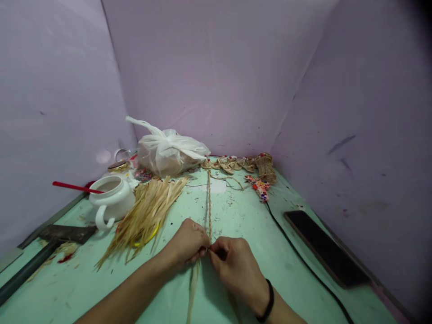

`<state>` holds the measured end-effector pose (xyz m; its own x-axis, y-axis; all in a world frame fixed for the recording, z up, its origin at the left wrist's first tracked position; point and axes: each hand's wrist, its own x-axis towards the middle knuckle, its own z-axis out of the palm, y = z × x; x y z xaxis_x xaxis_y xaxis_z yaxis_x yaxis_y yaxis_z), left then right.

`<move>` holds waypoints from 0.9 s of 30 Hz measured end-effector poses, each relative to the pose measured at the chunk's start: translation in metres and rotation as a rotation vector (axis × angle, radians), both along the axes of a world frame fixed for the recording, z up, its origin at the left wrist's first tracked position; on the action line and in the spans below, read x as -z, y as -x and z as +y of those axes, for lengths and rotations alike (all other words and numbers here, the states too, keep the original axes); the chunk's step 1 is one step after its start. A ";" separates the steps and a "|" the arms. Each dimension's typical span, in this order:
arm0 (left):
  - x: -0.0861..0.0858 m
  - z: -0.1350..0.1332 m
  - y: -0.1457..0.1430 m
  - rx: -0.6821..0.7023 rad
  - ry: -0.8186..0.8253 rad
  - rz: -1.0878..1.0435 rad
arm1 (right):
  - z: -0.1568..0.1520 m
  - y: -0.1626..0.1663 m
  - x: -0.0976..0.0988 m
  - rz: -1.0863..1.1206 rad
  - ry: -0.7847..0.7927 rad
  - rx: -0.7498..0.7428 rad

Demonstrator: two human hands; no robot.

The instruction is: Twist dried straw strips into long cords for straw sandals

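A thin twisted cord of plant fibre runs from the far side of the green table toward me. My left hand is closed around its near end, the fingers curled under. Thumb and forefinger of my right hand pinch the cord at the same spot, almost touching the left fingers. A loose flat strip of pale fibre hangs from the left hand toward the near edge. Another strip shows partly below my right hand. A sheaf of dry straw strips lies to the left, over something yellow.
On the left stand a white cup with a red stick and a hammer-like tool. Behind are a knotted plastic bag and braided pieces. A phone and black cable lie right; walls enclose the table.
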<state>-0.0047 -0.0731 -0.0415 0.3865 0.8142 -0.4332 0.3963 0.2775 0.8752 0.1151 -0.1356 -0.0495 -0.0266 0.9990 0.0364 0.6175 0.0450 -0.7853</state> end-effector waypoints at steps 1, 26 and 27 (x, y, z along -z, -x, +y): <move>0.000 0.001 0.001 0.011 -0.020 -0.018 | -0.001 0.000 -0.001 0.011 0.017 -0.038; -0.014 0.017 0.026 0.381 -0.090 0.110 | 0.024 -0.004 0.007 0.623 0.321 0.102; -0.015 0.019 0.029 0.414 -0.088 0.109 | 0.024 -0.003 0.006 0.633 0.333 0.115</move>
